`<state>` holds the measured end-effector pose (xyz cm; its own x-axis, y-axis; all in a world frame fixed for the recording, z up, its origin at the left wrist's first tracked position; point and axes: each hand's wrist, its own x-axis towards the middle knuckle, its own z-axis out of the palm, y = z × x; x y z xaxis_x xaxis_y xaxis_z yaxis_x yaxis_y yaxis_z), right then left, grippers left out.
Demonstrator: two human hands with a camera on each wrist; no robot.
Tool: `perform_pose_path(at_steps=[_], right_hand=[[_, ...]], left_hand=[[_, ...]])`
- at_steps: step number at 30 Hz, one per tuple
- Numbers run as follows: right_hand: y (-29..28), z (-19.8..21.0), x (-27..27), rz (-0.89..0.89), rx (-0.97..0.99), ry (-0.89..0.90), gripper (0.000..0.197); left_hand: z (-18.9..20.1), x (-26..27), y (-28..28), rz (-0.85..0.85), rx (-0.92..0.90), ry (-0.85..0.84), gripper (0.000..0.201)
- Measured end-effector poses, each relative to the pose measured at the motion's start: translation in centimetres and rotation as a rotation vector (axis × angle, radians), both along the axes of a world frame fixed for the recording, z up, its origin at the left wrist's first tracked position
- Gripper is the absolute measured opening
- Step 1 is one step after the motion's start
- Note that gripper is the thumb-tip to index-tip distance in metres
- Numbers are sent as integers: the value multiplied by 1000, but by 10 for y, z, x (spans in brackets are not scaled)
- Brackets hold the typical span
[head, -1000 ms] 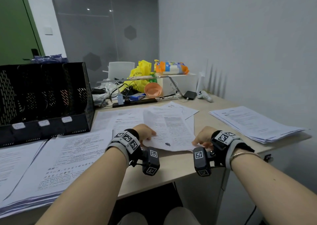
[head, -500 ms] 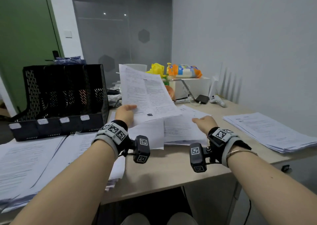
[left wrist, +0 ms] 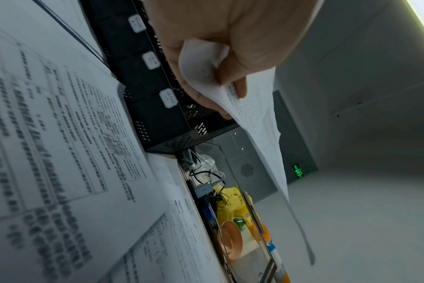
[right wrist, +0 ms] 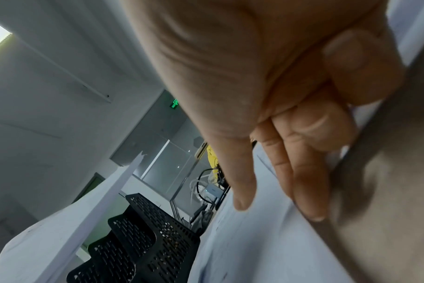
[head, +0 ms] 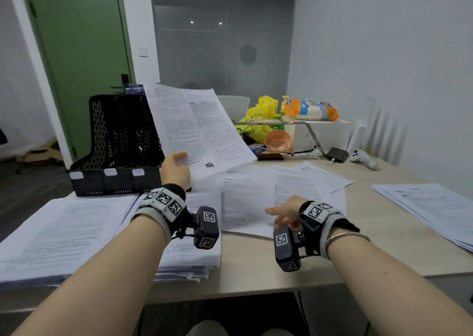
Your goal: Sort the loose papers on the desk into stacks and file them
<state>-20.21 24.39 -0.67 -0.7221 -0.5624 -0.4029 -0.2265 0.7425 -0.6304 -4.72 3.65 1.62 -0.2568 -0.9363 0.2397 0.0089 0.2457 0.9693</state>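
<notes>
Risk sits in your left hand (head: pixel 175 168): its grip pinches the white printed sheet (head: pixel 197 128) by one corner at 11 o'clock before the black mesh file rack (head: pixel 120 141); it could fold or slip. Right hand (head: pixel 284 211) hangs loose, empty, over scattered papers (head: pixel 256 194) on the tabletop (head: pixel 358 246).

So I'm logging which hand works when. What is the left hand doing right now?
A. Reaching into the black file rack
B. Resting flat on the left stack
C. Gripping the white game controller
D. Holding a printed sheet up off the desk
D: the left hand pinches the sheet at its lower edge, lifted clear of the desk in front of the file rack.
</notes>
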Motion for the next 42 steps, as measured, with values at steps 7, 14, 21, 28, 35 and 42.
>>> perform_pose_path(at_steps=[7,14,21,28,35,42], right_hand=[[-12,-9,-4,-130,-87,8,36],[-13,-5,2,113,140,133,38],[19,7,-27,-173,-304,142,22],[65,15,-70,-541,-659,443,14],[86,18,-86,-591,-711,452,17],[116,37,-86,-720,-799,482,25]], left_hand=[[-5,12,-8,34,-49,-1,51],[-7,15,-11,44,-54,18,53],[0,1,4,23,-39,41,53],[-4,-19,17,24,10,-55,44],[0,-31,28,0,3,-84,41],[-1,-53,43,-268,100,-166,39]])
